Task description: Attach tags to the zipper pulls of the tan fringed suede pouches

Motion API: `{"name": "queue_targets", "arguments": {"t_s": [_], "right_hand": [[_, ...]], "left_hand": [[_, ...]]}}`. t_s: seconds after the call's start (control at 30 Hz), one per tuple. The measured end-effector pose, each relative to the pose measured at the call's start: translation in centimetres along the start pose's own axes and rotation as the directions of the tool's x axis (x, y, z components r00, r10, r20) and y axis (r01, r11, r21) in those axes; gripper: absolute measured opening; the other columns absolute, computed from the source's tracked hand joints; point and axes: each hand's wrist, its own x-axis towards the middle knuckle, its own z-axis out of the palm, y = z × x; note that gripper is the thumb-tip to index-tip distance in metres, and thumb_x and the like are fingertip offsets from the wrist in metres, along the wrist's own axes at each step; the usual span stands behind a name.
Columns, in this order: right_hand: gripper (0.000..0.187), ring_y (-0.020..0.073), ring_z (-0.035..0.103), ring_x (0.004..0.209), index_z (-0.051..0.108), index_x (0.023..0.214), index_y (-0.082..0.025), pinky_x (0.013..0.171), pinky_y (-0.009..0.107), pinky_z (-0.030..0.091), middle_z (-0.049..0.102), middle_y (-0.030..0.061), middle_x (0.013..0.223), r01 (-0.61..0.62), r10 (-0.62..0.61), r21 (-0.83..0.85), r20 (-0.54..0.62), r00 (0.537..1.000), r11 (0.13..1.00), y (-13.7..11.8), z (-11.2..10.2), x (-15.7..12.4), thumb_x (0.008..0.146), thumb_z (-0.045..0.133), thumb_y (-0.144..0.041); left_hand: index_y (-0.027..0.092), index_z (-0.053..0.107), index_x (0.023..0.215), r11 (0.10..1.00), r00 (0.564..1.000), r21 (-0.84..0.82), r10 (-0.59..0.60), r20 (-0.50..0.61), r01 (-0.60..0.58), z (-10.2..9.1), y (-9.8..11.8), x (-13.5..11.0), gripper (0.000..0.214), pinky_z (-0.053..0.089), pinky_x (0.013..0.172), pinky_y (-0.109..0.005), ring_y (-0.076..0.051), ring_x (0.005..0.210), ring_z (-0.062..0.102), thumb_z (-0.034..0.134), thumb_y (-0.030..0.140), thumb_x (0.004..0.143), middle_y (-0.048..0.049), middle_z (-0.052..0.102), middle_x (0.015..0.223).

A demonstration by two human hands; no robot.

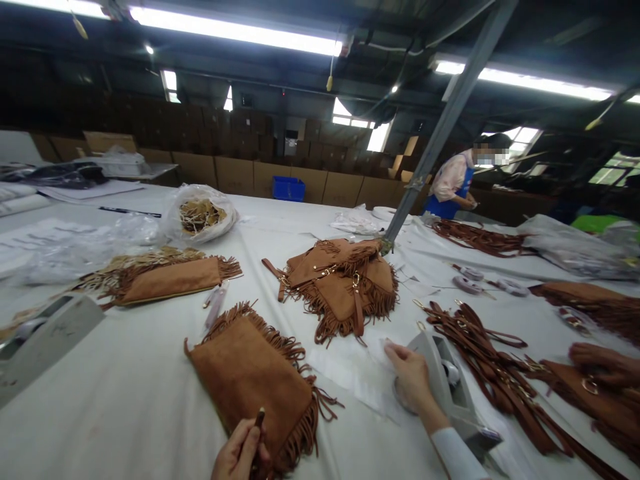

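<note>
A brown suede pouch with fringed edges [250,373] lies at the front of the table. Over its lower edge, my left hand [240,453] is closed on a thin dark brown strip, whose tip pokes up past the thumb. My right hand [413,377] is farther right, beside a grey tape dispenser [445,380]. Its fingertips are pinched at the corner of a clear plastic bag [360,373] lying flat on the white table. Behind both hands rests a pile of fringed brown pouches [345,280] with wrist straps and metal clasps.
Another fringed pouch [173,281] and a second tape dispenser [50,340] are at left. Brown straps [495,373] lie right of my right hand. Another person's hand [607,363] rests on a pouch at far right. A metal post [445,133] rises behind the pile.
</note>
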Motion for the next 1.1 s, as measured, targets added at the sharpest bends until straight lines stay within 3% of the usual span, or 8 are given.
{"name": "queue_targets", "arguments": {"t_s": [0.1, 0.23, 0.57, 0.7, 0.77, 0.83, 0.97, 1.1], "right_hand": [[0.039, 0.0242, 0.065, 0.071, 0.071, 0.08, -0.011, 0.061, 0.031, 0.05, 0.071, 0.0104, 0.071, -0.096, 0.088, 0.171, 0.054, 0.995, 0.981, -1.2, 0.5, -0.6, 0.062, 0.064, -0.046], [0.04, 0.0177, 0.062, 0.06, 0.07, 0.078, -0.013, 0.054, 0.027, 0.049, 0.07, 0.0085, 0.071, -0.219, 0.149, 0.332, 0.223, 0.963, 0.918, -3.2, 2.0, -3.0, 0.053, 0.074, -0.044], [0.035, 0.0096, 0.048, 0.042, 0.067, 0.066, -0.013, 0.041, 0.021, 0.034, 0.06, -0.0017, 0.051, -0.441, 0.128, 0.417, 0.596, 0.793, 0.795, -8.2, 7.0, -11.0, 0.055, 0.082, -0.042], [0.035, 0.0122, 0.056, 0.051, 0.064, 0.072, -0.014, 0.048, 0.022, 0.043, 0.066, 0.0002, 0.061, -0.467, 0.085, 0.472, 0.63, 0.772, 0.748, -8.9, 8.6, -13.6, 0.054, 0.085, -0.036], [0.039, 0.0152, 0.062, 0.06, 0.064, 0.076, -0.015, 0.058, 0.025, 0.048, 0.07, 0.0017, 0.069, -0.476, 0.072, 0.517, 0.619, 0.782, 0.711, -9.0, 9.4, -15.0, 0.051, 0.087, -0.032], [0.042, 0.0178, 0.065, 0.066, 0.063, 0.08, -0.016, 0.064, 0.029, 0.051, 0.071, 0.0031, 0.074, -0.495, 0.072, 0.539, 0.624, 0.778, 0.681, -9.0, 10.1, -16.2, 0.05, 0.088, -0.031], [0.046, 0.0192, 0.067, 0.068, 0.061, 0.086, -0.016, 0.066, 0.03, 0.053, 0.073, 0.0043, 0.079, -0.544, 0.091, 0.547, 0.647, 0.757, 0.636, -8.8, 11.0, -18.3, 0.051, 0.088, -0.031], [0.046, 0.0175, 0.064, 0.057, 0.06, 0.083, -0.017, 0.058, 0.03, 0.052, 0.071, 0.0025, 0.069, -0.584, 0.114, 0.531, 0.672, 0.731, 0.615, -8.4, 11.7, -19.5, 0.051, 0.088, -0.034]], "left_hand": [[0.018, 0.059, 0.076, 1.0, 0.999, -0.01, 0.001, 0.051, 0.0, -0.6, 0.0, 0.4, 0.047, 0.037, 0.043, -0.021, -0.01, 0.044, 0.048, 0.056, 0.065, 0.074, 0.0026, 0.057, 0.053], [0.017, 0.061, 0.08, 0.999, 0.996, -0.017, -0.034, 0.077, 0.035, -1.0, 0.0, 0.7, 0.047, 0.04, 0.051, -0.021, -0.012, 0.05, 0.051, 0.058, 0.064, 0.074, 0.0026, 0.057, 0.051], [0.015, 0.063, 0.085, 1.0, 0.99, 0.029, 0.003, 0.144, -0.007, -0.9, 1.2, 0.8, 0.046, 0.038, 0.056, -0.022, -0.011, 0.054, 0.052, 0.053, 0.06, 0.081, 0.0017, 0.057, 0.054], [0.013, 0.067, 0.081, 0.995, 0.981, 0.083, 0.04, 0.192, -0.057, -1.1, 2.2, 0.8, 0.051, 0.045, 0.066, -0.024, -0.014, 0.066, 0.059, 0.054, 0.062, 0.078, -0.0073, 0.067, 0.08], [0.013, 0.068, 0.075, 0.989, 0.973, 0.117, 0.061, 0.224, -0.089, -1.2, 2.6, 0.8, 0.051, 0.048, 0.077, -0.027, -0.02, 0.088, 0.063, 0.053, 0.061, 0.079, -0.0137, 0.065, 0.107], [0.014, 0.068, 0.072, 0.979, 0.963, 0.158, 0.085, 0.256, -0.129, -1.2, 2.9, 0.7, 0.05, 0.046, 0.09, -0.032, -0.027, 0.114, 0.055, 0.05, 0.059, 0.082, -0.0162, 0.061, 0.119], [0.015, 0.069, 0.073, 0.96, 0.952, 0.213, 0.116, 0.285, -0.181, -1.4, 3.3, 0.7, 0.046, 0.036, 0.105, -0.042, -0.029, 0.134, 0.035, 0.048, 0.054, 0.085, -0.0182, 0.067, 0.108], [0.016, 0.068, 0.069, 0.962, 0.926, 0.18, 0.131, 0.354, -0.205, -1.4, 3.7, 1.0, 0.043, 0.031, 0.108, -0.045, -0.028, 0.135, 0.033, 0.051, 0.053, 0.084, -0.0154, 0.069, 0.086]]}}
